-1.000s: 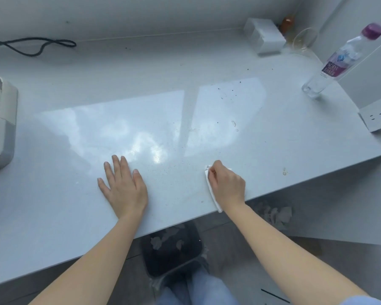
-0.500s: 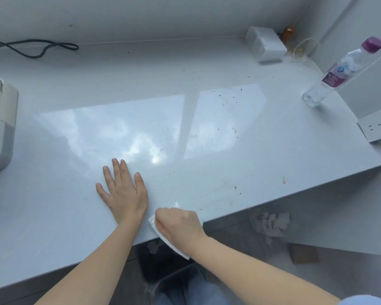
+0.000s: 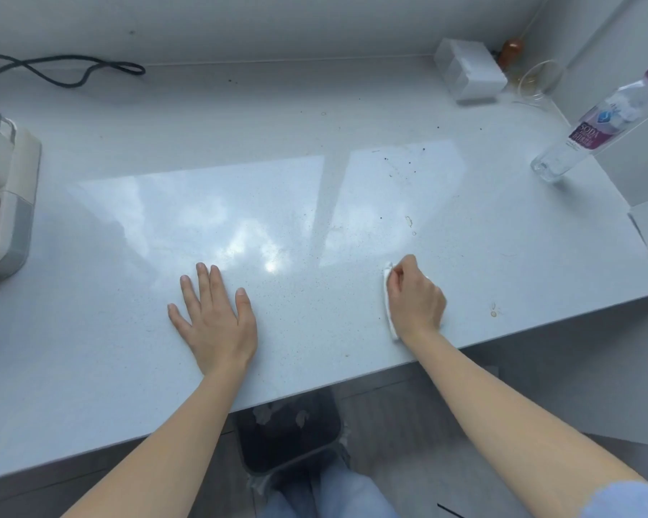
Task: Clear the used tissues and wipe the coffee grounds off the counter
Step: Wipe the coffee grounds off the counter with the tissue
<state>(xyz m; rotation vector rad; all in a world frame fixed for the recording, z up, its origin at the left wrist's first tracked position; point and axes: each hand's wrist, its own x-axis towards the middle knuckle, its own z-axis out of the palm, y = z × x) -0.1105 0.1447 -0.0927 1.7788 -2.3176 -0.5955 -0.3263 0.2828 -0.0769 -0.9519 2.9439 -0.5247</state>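
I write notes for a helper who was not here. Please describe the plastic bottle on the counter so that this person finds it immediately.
Start at the pale counter and follow it to its far right end, beside the wall. The plastic bottle stands there alone. Unlike the white box and the clear glass in the back corner, it is tall and transparent, with a purple cap and purple label.

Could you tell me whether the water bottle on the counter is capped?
Capped: the water bottle stands on the counter with its purple cap on.
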